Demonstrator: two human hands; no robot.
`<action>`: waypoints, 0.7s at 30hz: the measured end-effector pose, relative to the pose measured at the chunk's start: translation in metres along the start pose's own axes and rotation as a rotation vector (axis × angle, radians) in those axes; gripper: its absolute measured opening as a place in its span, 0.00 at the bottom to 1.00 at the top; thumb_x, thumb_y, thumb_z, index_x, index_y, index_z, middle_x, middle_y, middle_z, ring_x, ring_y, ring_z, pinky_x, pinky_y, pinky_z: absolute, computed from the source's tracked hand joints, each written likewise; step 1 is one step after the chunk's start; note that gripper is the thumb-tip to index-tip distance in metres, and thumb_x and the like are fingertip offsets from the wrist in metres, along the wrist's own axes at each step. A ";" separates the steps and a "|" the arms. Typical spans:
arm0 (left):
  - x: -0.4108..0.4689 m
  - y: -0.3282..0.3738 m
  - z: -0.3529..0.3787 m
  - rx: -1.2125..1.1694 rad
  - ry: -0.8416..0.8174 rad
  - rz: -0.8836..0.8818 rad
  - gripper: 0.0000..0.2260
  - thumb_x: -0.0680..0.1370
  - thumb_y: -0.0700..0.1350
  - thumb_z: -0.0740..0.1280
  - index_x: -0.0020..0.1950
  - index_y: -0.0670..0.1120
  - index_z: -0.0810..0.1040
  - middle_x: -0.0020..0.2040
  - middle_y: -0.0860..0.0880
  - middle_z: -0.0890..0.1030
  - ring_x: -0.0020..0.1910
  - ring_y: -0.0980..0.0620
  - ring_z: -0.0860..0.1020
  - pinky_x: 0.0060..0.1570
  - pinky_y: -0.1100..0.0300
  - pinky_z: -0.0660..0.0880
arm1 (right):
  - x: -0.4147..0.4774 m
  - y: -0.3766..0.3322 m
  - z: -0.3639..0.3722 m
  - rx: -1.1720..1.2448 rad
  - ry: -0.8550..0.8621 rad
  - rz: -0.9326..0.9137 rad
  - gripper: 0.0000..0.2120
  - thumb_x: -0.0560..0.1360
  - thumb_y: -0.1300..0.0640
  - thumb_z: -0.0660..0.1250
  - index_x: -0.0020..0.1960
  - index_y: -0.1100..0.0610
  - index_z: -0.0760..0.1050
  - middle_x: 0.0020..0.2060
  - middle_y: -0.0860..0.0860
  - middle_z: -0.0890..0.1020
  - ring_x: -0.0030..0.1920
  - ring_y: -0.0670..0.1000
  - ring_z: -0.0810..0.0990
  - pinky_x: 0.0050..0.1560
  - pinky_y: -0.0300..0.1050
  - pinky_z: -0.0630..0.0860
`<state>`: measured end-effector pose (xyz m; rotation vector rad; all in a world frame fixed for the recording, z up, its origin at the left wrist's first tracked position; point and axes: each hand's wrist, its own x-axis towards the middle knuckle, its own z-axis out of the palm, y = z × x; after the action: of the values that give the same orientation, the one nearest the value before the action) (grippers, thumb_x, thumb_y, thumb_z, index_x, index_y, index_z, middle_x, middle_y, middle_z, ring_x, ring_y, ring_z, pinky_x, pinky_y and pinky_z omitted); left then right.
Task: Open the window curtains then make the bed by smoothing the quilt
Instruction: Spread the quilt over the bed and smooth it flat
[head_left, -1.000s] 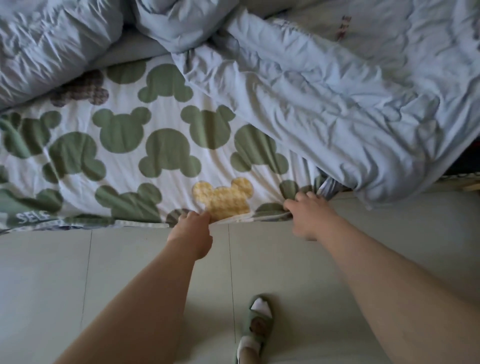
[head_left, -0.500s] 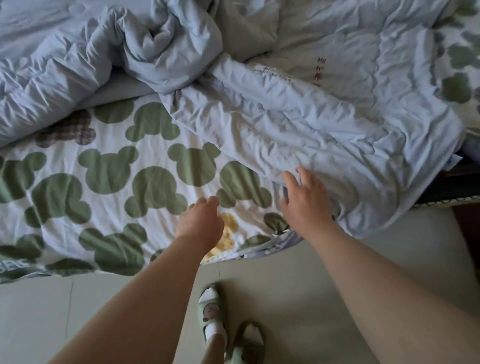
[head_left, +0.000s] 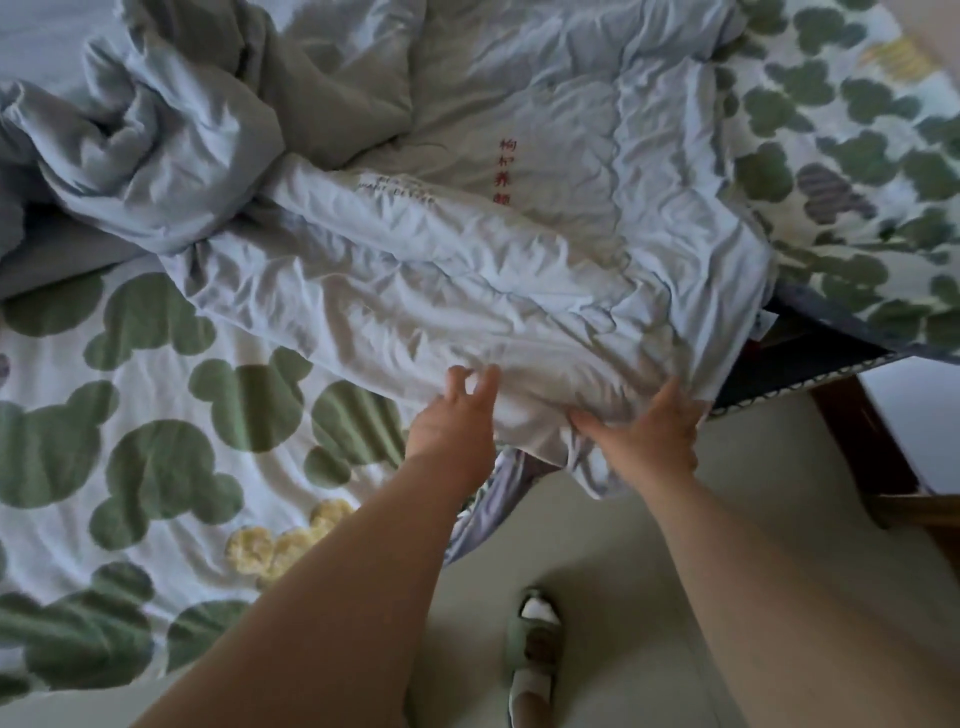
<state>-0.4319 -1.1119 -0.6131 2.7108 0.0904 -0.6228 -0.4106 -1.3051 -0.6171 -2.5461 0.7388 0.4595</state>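
Two hands meet the quilt (head_left: 467, 291) at the near corner of the bed (head_left: 810, 358).
I see the left hand (head_left: 452, 421) with fingers spread apart, tips touching the crumpled pale-blue quilt. The right hand (head_left: 649, 431) lies flat on the same edge, thumb splayed, gripping nothing. The quilt sits bunched over a sheet (head_left: 156, 415) printed with green mouse heads, its corner hanging toward the floor (head_left: 613, 561) near my slippered foot (head_left: 535, 639).
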 end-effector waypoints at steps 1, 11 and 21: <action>0.008 0.009 0.003 0.028 0.007 -0.014 0.36 0.75 0.40 0.68 0.74 0.55 0.50 0.70 0.46 0.58 0.54 0.43 0.77 0.44 0.54 0.71 | 0.014 0.005 -0.004 0.117 -0.041 0.080 0.62 0.60 0.32 0.74 0.78 0.51 0.39 0.76 0.61 0.43 0.75 0.63 0.54 0.71 0.61 0.61; 0.056 0.059 -0.002 0.085 -0.020 -0.136 0.17 0.78 0.44 0.60 0.66 0.45 0.64 0.55 0.44 0.77 0.52 0.42 0.78 0.45 0.54 0.69 | 0.089 0.022 -0.020 0.448 -0.220 0.077 0.35 0.55 0.46 0.77 0.58 0.62 0.75 0.50 0.57 0.82 0.50 0.59 0.81 0.54 0.56 0.78; 0.077 0.051 -0.054 -0.314 0.174 -0.228 0.08 0.77 0.40 0.59 0.55 0.48 0.71 0.53 0.41 0.79 0.50 0.40 0.77 0.45 0.54 0.71 | 0.072 -0.161 -0.102 0.266 0.295 -0.715 0.20 0.72 0.58 0.67 0.61 0.66 0.72 0.63 0.63 0.72 0.63 0.62 0.71 0.64 0.50 0.66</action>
<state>-0.3334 -1.1420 -0.5840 2.4592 0.5036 -0.3934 -0.2419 -1.2646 -0.5094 -2.4267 -0.0561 -0.2387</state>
